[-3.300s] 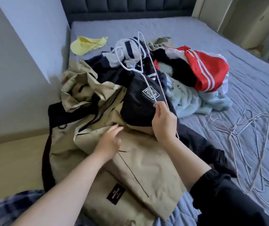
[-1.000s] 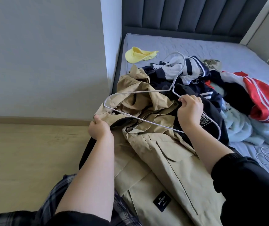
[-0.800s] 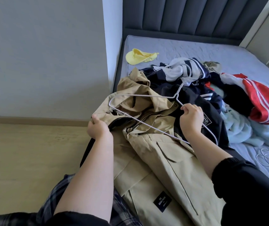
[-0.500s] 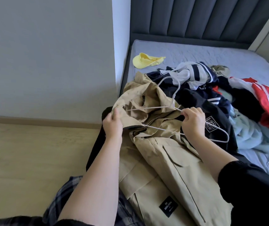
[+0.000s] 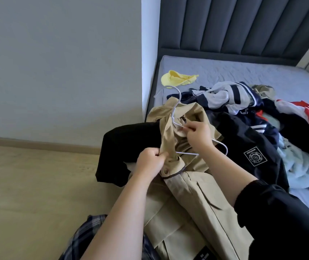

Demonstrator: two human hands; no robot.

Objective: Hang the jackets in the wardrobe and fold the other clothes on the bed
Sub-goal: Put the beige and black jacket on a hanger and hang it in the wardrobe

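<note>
The left hand (image 5: 150, 163) grasps the jacket (image 5: 187, 186) by its collar. Just beyond it, the right hand (image 5: 198, 135) pinches the hanger (image 5: 187, 153) wire at the jacket's neck

Home bedroom: bed (image 5: 225, 72), padded headboard (image 5: 234, 25), strewn clothes (image 5: 243, 117)

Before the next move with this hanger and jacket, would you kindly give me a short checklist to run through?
1. Left hand grips the jacket: ok.
2. Right hand pinches the hanger wire: ok.
3. Hanger end nearer the left hand seated in a shoulder: cannot tell, fabric hides it.
4. Hanger's other end inside the jacket: not ok, it lies bare on top.
5. Hook sticking out free above the jacket: ok.
</note>
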